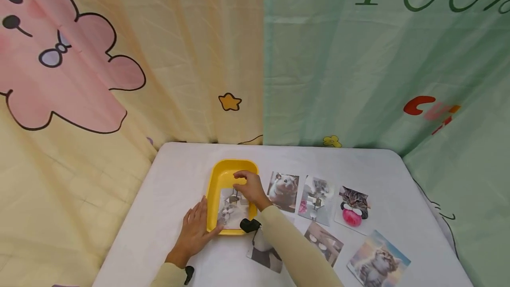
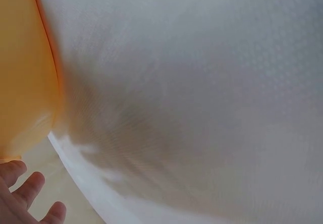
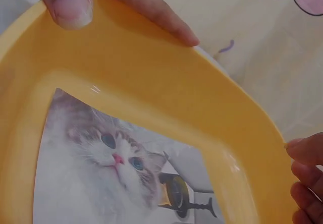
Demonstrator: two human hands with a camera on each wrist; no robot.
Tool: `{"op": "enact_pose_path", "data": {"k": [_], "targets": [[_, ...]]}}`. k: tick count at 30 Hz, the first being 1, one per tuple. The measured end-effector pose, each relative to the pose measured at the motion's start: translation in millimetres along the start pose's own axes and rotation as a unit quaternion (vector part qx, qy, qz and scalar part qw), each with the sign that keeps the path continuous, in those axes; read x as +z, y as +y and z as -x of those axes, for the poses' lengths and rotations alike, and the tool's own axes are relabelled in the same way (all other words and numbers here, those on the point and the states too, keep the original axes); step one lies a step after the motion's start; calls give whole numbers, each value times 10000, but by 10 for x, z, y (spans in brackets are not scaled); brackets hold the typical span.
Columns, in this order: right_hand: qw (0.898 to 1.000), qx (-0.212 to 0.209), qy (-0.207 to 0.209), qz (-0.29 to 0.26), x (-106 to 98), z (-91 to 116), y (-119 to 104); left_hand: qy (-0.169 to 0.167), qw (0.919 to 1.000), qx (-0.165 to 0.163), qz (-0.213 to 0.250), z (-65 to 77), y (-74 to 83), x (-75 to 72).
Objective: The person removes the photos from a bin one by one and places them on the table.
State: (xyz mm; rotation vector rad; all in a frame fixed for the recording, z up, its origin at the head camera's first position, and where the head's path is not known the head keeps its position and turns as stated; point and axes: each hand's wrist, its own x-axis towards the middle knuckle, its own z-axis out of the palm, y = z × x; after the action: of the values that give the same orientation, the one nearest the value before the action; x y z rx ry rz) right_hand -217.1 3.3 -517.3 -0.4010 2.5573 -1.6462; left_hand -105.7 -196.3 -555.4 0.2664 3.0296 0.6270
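Observation:
A shallow yellow tray (image 1: 213, 180) lies on the table, with a cat photo card (image 1: 235, 211) flat on its bottom. My left hand (image 1: 192, 230) is at the tray's left side. Its fingers extend along the outer wall and its thumb reaches toward the near rim. Over the tray's right part, my right hand (image 1: 252, 188) is bent with thumb and index finger apart, and nothing shows between them. In the right wrist view the thumb (image 3: 73, 9) overlaps the tray's inside, above the card with the blue-eyed cat (image 3: 116, 158).
Right of the tray lie several animal cards: a hamster card (image 1: 283, 189), a grey kitten card (image 1: 316, 198), a tabby with a pink ball (image 1: 352, 209) and a kitten on a pastel background (image 1: 378, 258). The right sleeve (image 1: 292, 242) partly covers nearer cards. Curtains (image 1: 223, 56) hang behind the white table (image 1: 179, 167).

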Motion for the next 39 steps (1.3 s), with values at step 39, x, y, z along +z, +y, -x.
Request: {"op": "enact_pose_path", "data": {"k": [39], "targets": [[9930,1092,440,-66,451,7,175,6,10000,46,-44,15,35,-16]]}}
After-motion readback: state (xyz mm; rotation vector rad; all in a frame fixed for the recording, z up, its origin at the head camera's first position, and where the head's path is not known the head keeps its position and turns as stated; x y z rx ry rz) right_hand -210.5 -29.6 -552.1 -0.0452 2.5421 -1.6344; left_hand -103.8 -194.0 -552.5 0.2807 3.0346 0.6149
